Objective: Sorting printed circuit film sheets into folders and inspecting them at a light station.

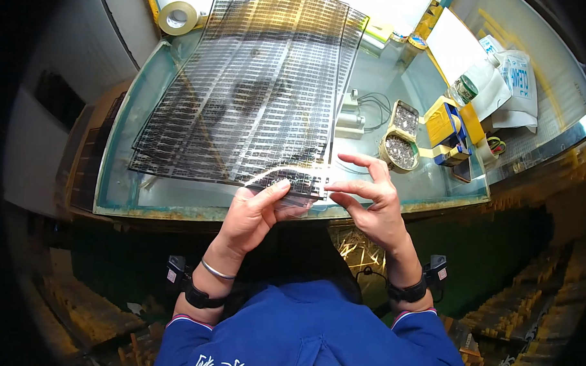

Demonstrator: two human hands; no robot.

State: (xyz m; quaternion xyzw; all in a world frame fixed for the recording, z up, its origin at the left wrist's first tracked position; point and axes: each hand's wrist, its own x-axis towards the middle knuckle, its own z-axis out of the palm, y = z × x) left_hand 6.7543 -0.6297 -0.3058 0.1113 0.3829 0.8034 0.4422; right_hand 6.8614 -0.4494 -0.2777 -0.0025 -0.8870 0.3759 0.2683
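Observation:
A stack of dark, see-through film sheets (244,97) printed with rows of small patterns lies over the glass-topped table, its near edge bent up slightly. My left hand (258,214) grips that near edge, thumb on top and fingers beneath. At the near right corner, my right hand (375,202) is open, its fingers apart and the fingertips close to the sheet's edge. Whether they touch the corner is hard to tell. A clear strip of film shows under the sheets by my left fingers.
The table's glass top (428,188) has a worn green rim. To the right stand two tubs of dark granules (398,151), a yellow and blue tape dispenser (445,127), a clear bottle (464,89) and a white bag (517,87). A tape roll (177,17) lies far left.

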